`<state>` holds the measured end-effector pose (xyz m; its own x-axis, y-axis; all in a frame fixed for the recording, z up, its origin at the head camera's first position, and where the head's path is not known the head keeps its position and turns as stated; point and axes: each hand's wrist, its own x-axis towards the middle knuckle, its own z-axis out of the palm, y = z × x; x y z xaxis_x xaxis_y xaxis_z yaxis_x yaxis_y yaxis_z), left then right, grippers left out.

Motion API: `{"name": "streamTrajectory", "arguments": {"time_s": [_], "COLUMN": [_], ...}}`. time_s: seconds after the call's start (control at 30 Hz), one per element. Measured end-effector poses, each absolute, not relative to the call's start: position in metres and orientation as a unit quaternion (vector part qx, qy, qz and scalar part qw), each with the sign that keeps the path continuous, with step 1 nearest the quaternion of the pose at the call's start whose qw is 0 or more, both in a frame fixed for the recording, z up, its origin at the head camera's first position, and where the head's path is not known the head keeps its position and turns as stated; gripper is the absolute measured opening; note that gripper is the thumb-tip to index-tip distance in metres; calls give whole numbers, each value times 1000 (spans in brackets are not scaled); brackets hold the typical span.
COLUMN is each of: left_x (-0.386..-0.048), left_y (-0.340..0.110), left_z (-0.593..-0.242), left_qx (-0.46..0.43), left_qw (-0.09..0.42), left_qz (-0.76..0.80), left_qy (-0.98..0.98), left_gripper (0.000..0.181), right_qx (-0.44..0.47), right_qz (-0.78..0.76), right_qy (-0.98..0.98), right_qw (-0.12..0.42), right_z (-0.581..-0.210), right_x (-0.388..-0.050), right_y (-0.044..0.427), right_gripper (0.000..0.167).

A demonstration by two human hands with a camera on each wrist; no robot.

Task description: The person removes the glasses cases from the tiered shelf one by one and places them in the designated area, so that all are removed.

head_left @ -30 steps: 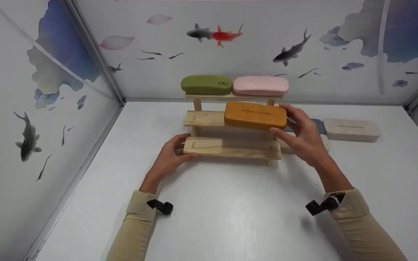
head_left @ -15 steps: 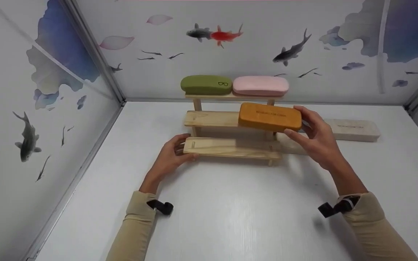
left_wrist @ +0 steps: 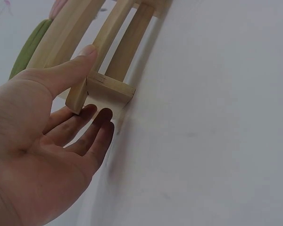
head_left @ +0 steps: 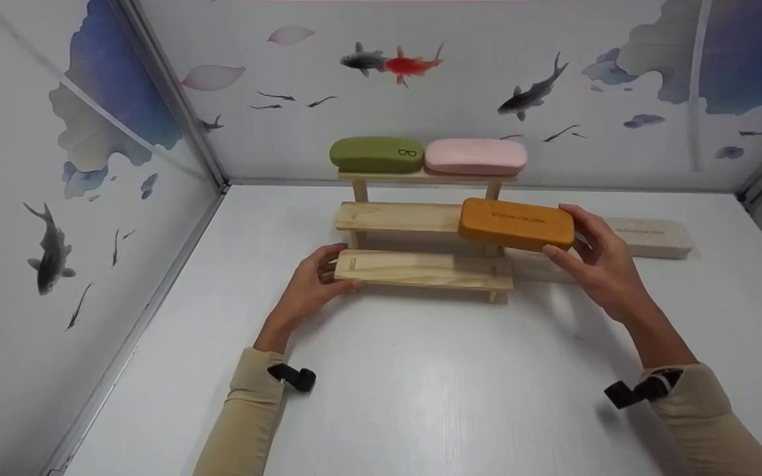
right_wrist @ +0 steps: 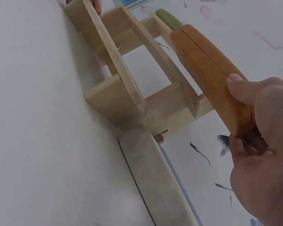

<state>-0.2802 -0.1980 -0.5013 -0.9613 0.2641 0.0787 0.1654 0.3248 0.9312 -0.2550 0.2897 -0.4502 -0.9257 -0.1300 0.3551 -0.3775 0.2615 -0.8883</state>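
A three-tier wooden rack [head_left: 424,270] stands on the white table. My left hand [head_left: 308,285] grips the left end of its lowest board; in the left wrist view the thumb of that hand [left_wrist: 52,136] lies on the board, fingers beneath. By its right end, my right hand [head_left: 602,268] holds an orange case [head_left: 516,225] in the air, over the right part of the middle board. The right wrist view has the orange case [right_wrist: 212,75] pinched between thumb and fingers of the hand [right_wrist: 269,141]. Green [head_left: 377,155] and pink [head_left: 475,156] cases lie side by side on the top board.
Right of the rack, a beige case [head_left: 659,239] lies on the table [head_left: 421,383], partly behind my right hand. Another pale case [right_wrist: 153,181] lies close beside the rack's right end in the right wrist view. Printed walls [head_left: 288,145] enclose the back and sides.
My right hand has moved right and slightly down in the head view, carrying the orange case away from the middle of the rack. My left hand and the rack have stayed put.
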Motion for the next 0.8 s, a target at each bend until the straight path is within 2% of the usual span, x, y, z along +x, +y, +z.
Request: {"name": "streamTrajectory", "arguments": {"time_s": [0.8], "left_x": [-281], "left_y": [-197], "left_z": [-503], "left_qx": [125], "left_qw": [45], "left_qz": [562], "left_qy": [816], "left_gripper": [82], "right_qx": [158], "right_qz": [623], "right_qy": [-760], "right_qw": [92], "right_z": [-457], "right_x": [-250], "right_y": [337], "right_gripper": [71]}}
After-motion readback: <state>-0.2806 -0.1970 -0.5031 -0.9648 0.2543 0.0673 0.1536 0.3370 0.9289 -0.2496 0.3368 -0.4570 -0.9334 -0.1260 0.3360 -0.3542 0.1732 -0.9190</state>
